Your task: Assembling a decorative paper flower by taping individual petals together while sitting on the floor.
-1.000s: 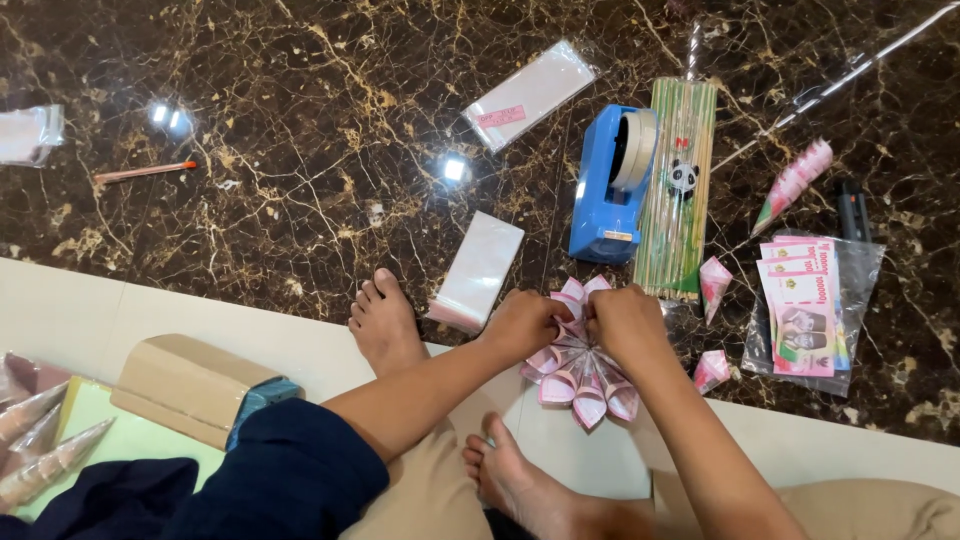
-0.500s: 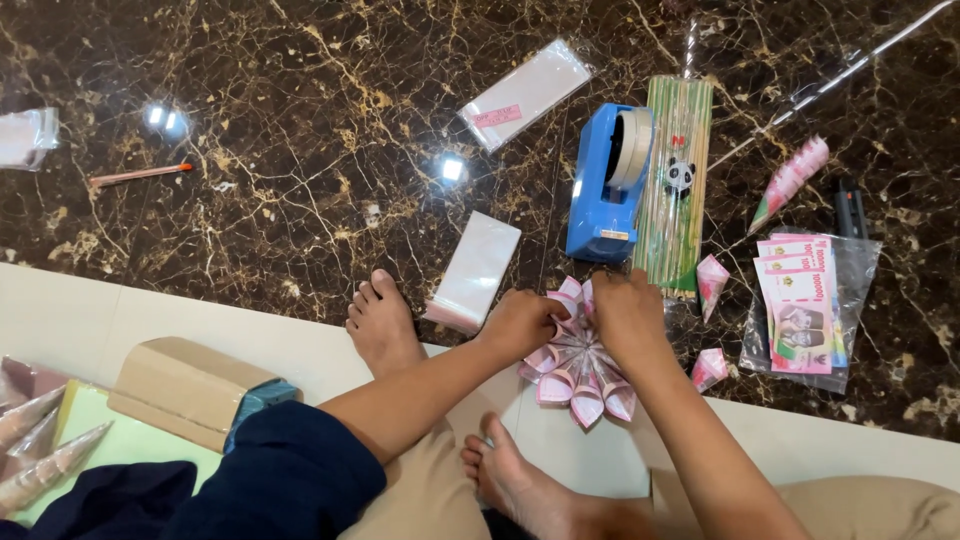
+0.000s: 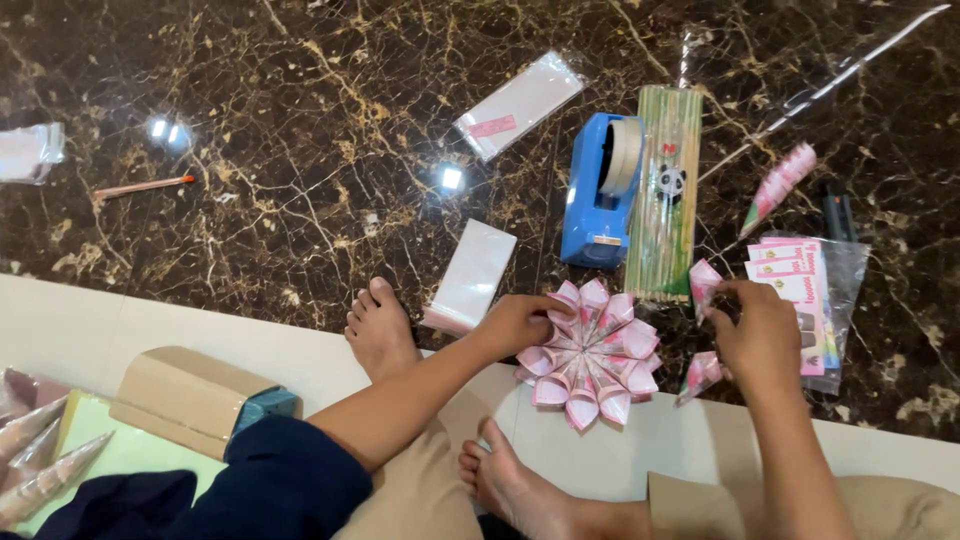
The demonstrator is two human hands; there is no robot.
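Two hands: left hand (image 3: 520, 322) on paper flower (image 3: 590, 352); right hand (image 3: 760, 335) hides cone (image 3: 703, 280) base.

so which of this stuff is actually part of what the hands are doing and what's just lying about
In hand:
- pink paper-cone rosette, under the left hand
- loose pink cone, at the right hand
- second loose cone

Lying about:
- blue tape dispenser
- pack of bamboo skewers
- clear sleeves
- cardboard box
- pencil

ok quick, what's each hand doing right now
left hand: fingers curled, resting on the edge of the pink paper flower.
right hand: closed, pinching a pink paper cone.
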